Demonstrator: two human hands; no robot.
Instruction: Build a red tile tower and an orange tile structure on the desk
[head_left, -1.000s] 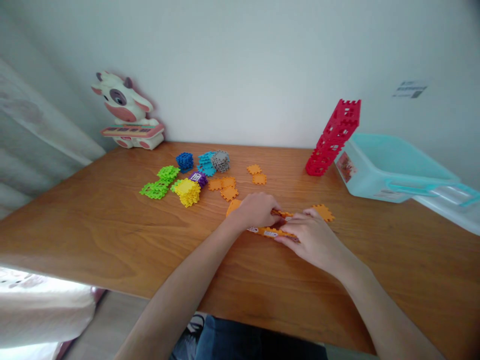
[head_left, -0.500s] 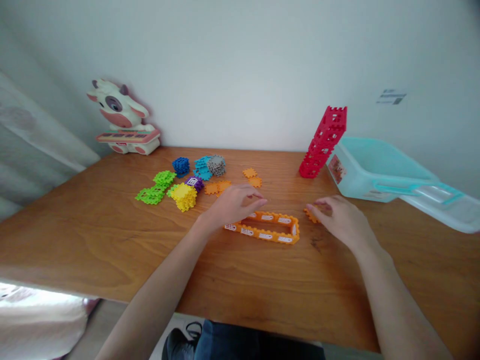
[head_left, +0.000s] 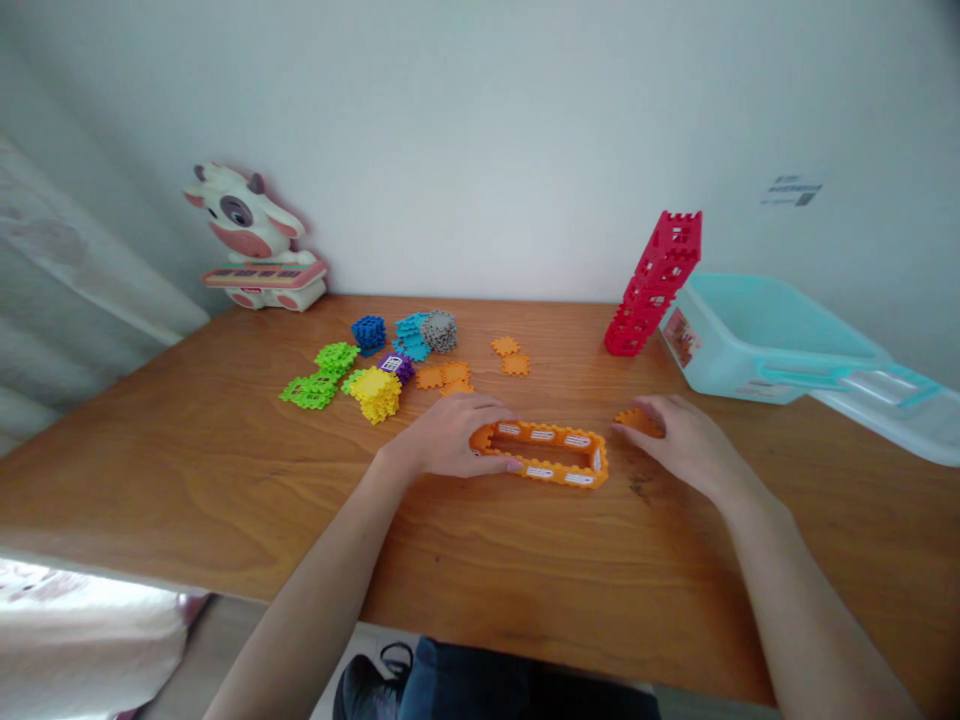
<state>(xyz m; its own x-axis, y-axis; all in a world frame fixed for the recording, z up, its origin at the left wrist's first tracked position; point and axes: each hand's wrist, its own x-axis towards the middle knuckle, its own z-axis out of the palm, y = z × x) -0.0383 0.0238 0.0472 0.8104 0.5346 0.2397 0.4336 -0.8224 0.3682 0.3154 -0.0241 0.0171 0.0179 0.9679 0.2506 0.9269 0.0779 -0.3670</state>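
A long orange frame (head_left: 559, 458) of snapped-together tiles lies flat on the wooden table (head_left: 187, 470), in front of me. My left hand (head_left: 448, 436) is closed round the frame's left end, thumb at the near side. My right hand (head_left: 681, 438) is just right of the frame, its curled fingers closed over a single loose orange tile (head_left: 634, 420) on the table. The two hands are apart, with the frame between them.
Loose orange tiles (head_left: 511, 355) lie behind the frame. Further left are yellow (head_left: 377, 392), green (head_left: 319, 375), blue (head_left: 369, 332) and teal-grey (head_left: 424, 332) piles. A red tower (head_left: 657, 285) leans beside a turquoise bin (head_left: 757, 345). A cow toy piano (head_left: 253, 245) stands back left.
A second ago both hands pressed on the orange frame. They let go and parted. Now the left hand has closed on the frame's left end and the right hand rests on the loose tile.
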